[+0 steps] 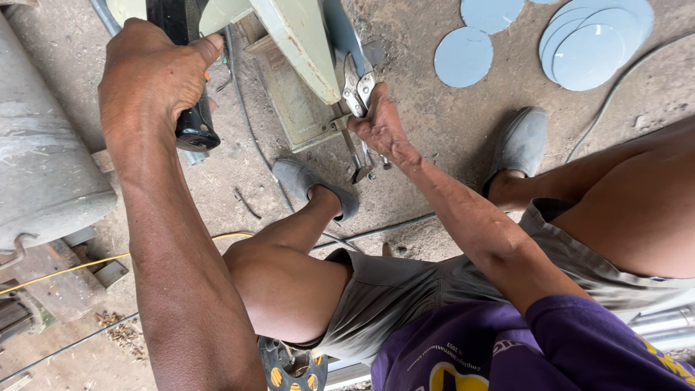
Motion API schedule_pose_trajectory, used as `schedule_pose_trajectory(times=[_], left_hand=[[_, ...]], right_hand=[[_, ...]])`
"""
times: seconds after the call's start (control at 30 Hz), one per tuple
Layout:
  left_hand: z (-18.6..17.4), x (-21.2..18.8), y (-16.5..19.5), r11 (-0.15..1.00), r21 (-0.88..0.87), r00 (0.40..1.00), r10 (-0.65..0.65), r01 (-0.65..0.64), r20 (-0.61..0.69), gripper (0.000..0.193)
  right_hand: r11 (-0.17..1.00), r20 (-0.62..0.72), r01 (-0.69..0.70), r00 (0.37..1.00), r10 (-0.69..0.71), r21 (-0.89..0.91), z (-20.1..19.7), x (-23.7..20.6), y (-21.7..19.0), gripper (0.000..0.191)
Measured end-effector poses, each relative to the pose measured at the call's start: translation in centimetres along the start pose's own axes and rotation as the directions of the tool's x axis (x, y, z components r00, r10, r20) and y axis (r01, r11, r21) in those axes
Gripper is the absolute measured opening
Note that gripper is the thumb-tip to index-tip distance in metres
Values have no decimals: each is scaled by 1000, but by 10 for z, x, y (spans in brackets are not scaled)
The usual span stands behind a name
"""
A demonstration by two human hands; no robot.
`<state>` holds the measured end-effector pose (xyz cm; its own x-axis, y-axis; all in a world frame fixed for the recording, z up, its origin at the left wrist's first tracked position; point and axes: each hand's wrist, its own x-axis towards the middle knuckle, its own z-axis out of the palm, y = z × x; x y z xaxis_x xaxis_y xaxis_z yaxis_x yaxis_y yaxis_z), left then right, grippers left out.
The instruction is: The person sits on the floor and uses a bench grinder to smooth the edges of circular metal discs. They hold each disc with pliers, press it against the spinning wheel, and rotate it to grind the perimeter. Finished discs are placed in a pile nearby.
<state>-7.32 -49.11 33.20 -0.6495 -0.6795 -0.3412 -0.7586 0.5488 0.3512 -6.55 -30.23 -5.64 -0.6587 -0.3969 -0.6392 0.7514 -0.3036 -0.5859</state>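
**Both hands on the green machine**

Starting at the left edge, I see a grey drum lying on its side, with rusty metal blocks and a yellow cable on the floor below it.

Next comes my left hand, at the top left. Its fingers are wrapped tight round a black handle, thumb pressed over the top. The handle stands nearly upright and its rounded lower end shows below the fist. Where its top end leads I cannot tell, since it runs out of the picture.

Just right of that is the green machine, a painted metal frame with worn edges, standing on the floor. A thin dark cable curls past its left side.

At the machine's lower right corner sit the pliers, a silvery locking pair clamped onto the frame's edge. My right hand is closed round their lower part, fingers curled and knuckles up, touching the machine's corner.

Below the hands are my bent knees in grey shorts, and a grey shoe planted just under the machine. The other shoe stands well to the right.

At the top right, flat pale blue discs lie on the floor, some overlapping in a loose stack, one disc apart to their left. They are well apart from both hands.
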Motion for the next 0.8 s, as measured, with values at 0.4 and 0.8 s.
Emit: schedule_pose_trajectory(times=[0.4, 0.8], left_hand=[[6, -4, -16, 999, 20, 998, -43, 44, -40, 41], [7, -34, -30, 860, 354, 743, 501, -368, -444, 43]], right_hand=[[740, 921, 656, 177, -346, 152, -119, -115, -164, 57], [611, 337, 344, 932, -132, -713, -74, -270, -249, 40]])
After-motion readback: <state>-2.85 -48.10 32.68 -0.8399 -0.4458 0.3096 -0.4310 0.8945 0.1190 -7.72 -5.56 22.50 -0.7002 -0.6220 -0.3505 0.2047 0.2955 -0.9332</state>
